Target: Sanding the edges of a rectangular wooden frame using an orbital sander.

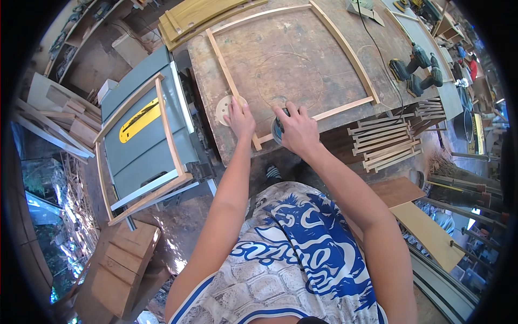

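A rectangular frame of slim wooden strips (345,52) lies on the worn workbench (291,81). My left hand (241,119) grips its left strip near the close corner. Beside those fingers, a round sanding disc with holes (222,109) lies on the bench, partly covered by the strip and hand. My right hand (299,129) is wrapped over a palm sander (277,130) at the frame's near strip. Most of the sander is hidden under the hand, so I cannot tell whether its pad touches the wood.
A table saw (149,158) stands left, another wooden frame (169,125) resting over its yellow insert. Two cordless drivers (417,69) sit at the bench's right. A black cable (376,46) crosses there. Stacked wooden frames (384,141) are below; yellowish boards (202,20) lie behind.
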Available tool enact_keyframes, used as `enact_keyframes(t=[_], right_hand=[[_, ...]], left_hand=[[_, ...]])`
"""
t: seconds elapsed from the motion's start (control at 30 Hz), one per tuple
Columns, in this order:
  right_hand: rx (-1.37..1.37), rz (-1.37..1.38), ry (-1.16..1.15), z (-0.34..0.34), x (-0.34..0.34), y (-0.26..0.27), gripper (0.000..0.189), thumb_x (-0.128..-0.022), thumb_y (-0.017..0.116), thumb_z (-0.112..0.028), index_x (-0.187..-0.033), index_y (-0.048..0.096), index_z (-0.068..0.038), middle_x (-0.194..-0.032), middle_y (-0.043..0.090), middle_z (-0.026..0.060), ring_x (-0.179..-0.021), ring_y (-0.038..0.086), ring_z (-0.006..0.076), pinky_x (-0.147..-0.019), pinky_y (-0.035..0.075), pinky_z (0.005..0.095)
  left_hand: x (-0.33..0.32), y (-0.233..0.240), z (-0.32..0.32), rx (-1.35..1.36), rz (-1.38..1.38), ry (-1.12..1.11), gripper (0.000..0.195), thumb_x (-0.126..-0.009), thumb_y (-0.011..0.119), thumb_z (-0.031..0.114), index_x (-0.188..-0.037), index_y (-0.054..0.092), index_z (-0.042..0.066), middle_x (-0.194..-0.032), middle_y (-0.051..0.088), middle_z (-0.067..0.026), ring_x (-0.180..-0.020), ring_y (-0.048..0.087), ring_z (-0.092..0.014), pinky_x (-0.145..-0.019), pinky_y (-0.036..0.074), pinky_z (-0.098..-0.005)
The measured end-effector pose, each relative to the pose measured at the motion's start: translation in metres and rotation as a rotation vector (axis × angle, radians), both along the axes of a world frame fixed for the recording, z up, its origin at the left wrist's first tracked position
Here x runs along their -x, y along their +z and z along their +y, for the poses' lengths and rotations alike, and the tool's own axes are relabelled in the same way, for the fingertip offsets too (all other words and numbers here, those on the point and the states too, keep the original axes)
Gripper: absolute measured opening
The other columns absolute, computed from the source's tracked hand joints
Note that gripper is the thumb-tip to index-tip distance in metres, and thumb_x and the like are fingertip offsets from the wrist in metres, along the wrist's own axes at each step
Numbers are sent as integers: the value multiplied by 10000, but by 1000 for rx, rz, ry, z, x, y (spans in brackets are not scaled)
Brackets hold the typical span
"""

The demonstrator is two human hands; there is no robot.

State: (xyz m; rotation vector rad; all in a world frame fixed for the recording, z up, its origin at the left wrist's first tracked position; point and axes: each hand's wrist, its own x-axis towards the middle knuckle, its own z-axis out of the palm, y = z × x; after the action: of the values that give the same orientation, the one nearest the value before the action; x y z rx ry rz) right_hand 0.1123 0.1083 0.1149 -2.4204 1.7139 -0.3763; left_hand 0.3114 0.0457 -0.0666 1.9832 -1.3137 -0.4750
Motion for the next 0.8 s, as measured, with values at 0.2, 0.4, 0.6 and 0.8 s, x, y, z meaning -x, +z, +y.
enact_keyframes(t=[0.2,0.4,0.6,0.8], right_hand=[[-57,60,-29,-4,9,2,780,-754,830,-113,-1477,591,-278,-1385,631,79,-1169,659,360,-823,662,465],[33,7,5,1,-1,0,775,-733,828,-96,-1453,602,-269,-1303,634,81,-1161,668,372,-776,661,522],[-74,60,6,3,20,6,777,-752,825,-105,-1475,593,-270,-1359,632,96,-1200,666,374,-826,659,514],[-60,97,-121,-12,53,11,792,-757,831,-133,-1494,583,-286,-1355,631,94,-1190,661,374,-862,648,508]], left_hand=[[2,2,2,-2,31,-6,676,-1147,463,391,-1712,344,38,-1689,461,-234,-1624,349,-355,-1338,70,-620],[1,1,1,7,20,15,674,-1147,468,387,-1711,345,39,-1675,474,-233,-1624,349,-357,-1338,69,-623],[5,5,0,8,63,0,694,-1122,519,359,-1709,344,33,-1681,472,-243,-1636,330,-361,-1344,53,-627],[1,-6,0,29,46,13,690,-1116,530,368,-1702,368,41,-1671,481,-248,-1636,331,-359,-1345,58,-627]])
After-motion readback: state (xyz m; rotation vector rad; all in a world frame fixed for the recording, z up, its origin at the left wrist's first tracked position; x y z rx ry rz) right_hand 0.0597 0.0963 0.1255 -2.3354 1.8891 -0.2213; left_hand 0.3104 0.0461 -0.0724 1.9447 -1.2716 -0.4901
